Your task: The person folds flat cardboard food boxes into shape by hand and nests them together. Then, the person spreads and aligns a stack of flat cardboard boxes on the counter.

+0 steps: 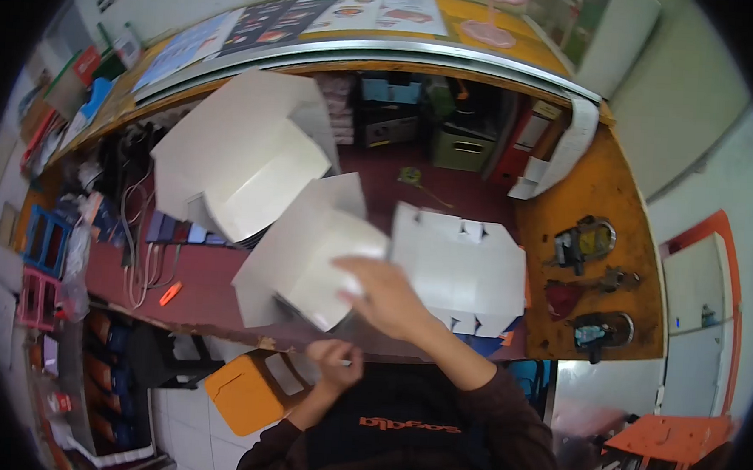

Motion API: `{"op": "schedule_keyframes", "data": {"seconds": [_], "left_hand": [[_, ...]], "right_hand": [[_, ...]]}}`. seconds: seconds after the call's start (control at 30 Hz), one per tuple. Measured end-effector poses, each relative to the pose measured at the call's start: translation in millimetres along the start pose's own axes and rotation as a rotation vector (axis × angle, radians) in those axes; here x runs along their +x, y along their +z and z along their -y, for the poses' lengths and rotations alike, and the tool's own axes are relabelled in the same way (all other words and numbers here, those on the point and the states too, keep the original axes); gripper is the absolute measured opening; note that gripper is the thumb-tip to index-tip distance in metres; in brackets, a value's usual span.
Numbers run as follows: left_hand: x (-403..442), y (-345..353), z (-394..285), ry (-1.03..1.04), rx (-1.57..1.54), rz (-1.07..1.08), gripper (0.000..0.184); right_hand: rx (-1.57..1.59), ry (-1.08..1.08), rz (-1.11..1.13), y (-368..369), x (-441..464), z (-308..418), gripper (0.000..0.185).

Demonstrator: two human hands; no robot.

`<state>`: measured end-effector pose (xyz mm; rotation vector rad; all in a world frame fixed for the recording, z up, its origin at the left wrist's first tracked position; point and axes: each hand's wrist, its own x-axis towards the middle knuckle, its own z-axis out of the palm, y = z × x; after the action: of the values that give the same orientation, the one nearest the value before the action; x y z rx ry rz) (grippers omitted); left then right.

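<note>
My right hand [382,295] is spread over the middle white cardboard box [317,240], its fingers at the box's right side. Below the desk's front edge, my left hand [336,365] is closed around a small whitish object, too small to name. A larger open white box [245,143] stands at the back left, with its flaps spread. To the right of the middle box lies a flatter white cardboard piece [460,269] with small slots along its edges. All three rest on the dark red desk [204,277].
A tape measure [409,175] lies behind the boxes. An orange cutter [170,293] and cables [141,257] are at the left. Metal tools [585,244] sit on the wooden side surface at the right. An orange bin [249,390] stands below the desk.
</note>
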<state>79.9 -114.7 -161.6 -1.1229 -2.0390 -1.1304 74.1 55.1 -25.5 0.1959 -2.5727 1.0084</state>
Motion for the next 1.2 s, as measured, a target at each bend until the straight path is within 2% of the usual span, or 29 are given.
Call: {"op": "schedule_keyframes", "data": {"seconds": [0.03, 0.07, 0.13, 0.17, 0.2, 0.23, 0.27, 0.3, 0.33, 0.37, 0.4, 0.43, 0.47, 0.73, 0.77, 1.2], "left_hand": [[8, 13, -18, 0.05, -0.132, 0.202, 0.03], [15, 36, -24, 0.071, -0.189, 0.202, 0.03], [25, 106, -42, 0.105, -0.331, 0.938, 0.04], [18, 137, -37, 0.198, -0.393, 0.897, 0.056], [-4, 176, -26, 0.194, -0.29, 0.972, 0.068], [-16, 213, -13, 0.363, -0.241, 0.963, 0.076], [-3, 226, -19, 0.226, -0.313, 1.227, 0.082], [7, 219, -24, 0.231, -0.294, 1.195, 0.079], [19, 209, -32, 0.235, -0.275, 1.163, 0.077], [31, 196, -41, 0.299, -0.308, 1.073, 0.069], [18, 206, -22, 0.329, -0.246, 1.042, 0.065], [24, 208, -20, 0.271, -0.253, 1.147, 0.064], [38, 202, -26, 0.202, -0.238, 1.317, 0.048], [55, 230, -112, 0.33, -0.428, 1.322, 0.045], [54, 231, -121, 0.333, -0.439, 1.322, 0.044], [61, 222, -163, 0.224, -0.574, 1.254, 0.039]], "right_hand": [[0.048, 0.11, -0.186, -15, -15, -7, 0.03], [0.079, 0.219, -0.384, -31, -33, -14, 0.027], [0.295, 0.54, -0.624, -26, -77, -39, 0.026], [0.296, 0.609, -0.733, -15, -104, -59, 0.029], [0.368, 0.701, -0.828, -10, -124, -62, 0.031], [0.229, 0.875, -0.764, -7, -142, -68, 0.035], [0.395, 0.807, -0.886, 4, -161, -78, 0.028], [0.411, 0.729, -0.951, 28, -184, -100, 0.021], [0.42, 0.851, -0.924, 3, -185, -68, 0.019], [0.312, 0.818, -0.926, 4, -197, -71, 0.02], [0.352, 0.804, -0.962, 6, -208, -69, 0.02], [0.333, 0.801, -1.034, -1, -215, -64, 0.019], [0.394, 0.796, -1.092, -5, -219, -60, 0.018], [0.208, 0.804, -1.245, -24, -239, -11, 0.009], [0.367, 0.836, -1.188, -36, -241, 11, 0.009], [0.619, 0.625, -1.175, -62, -249, 46, 0.006]]}}
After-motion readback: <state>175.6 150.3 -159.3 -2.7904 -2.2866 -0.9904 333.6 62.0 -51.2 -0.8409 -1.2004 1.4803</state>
